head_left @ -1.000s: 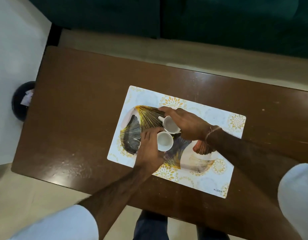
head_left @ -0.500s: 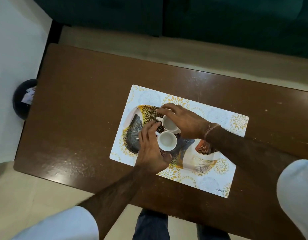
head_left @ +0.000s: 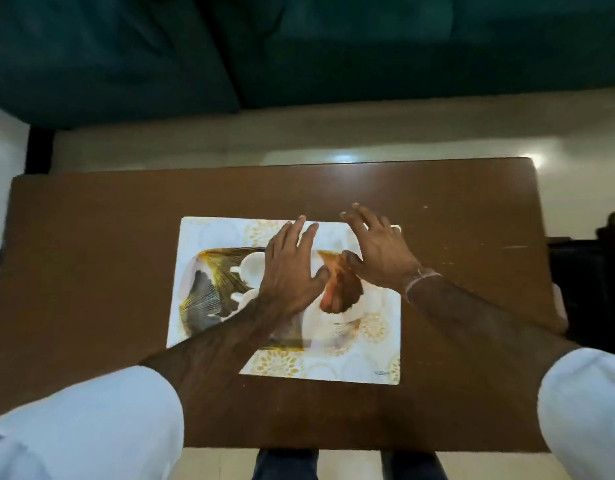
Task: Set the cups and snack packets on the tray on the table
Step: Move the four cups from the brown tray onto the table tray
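Note:
A patterned tray [head_left: 205,299] with gold, grey and rust fan prints lies on a white placemat [head_left: 368,362] in the middle of the brown table [head_left: 91,271]. Two white cups stand on the tray, one [head_left: 252,271] behind the other [head_left: 247,299]; both are partly hidden by my left hand [head_left: 290,271]. That hand hovers over them with fingers spread and holds nothing. My right hand [head_left: 375,251] floats open above the mat's far right part, fingers apart. No snack packets are in view.
A dark green sofa [head_left: 299,46] runs along the far side, beyond a strip of pale floor. A dark object [head_left: 610,271] sits off the table's right edge. My legs show under the near edge.
Both hands have let go of the cups and lifted away with fingers spread. The camera has shifted, so the table now looks square-on instead of tilted.

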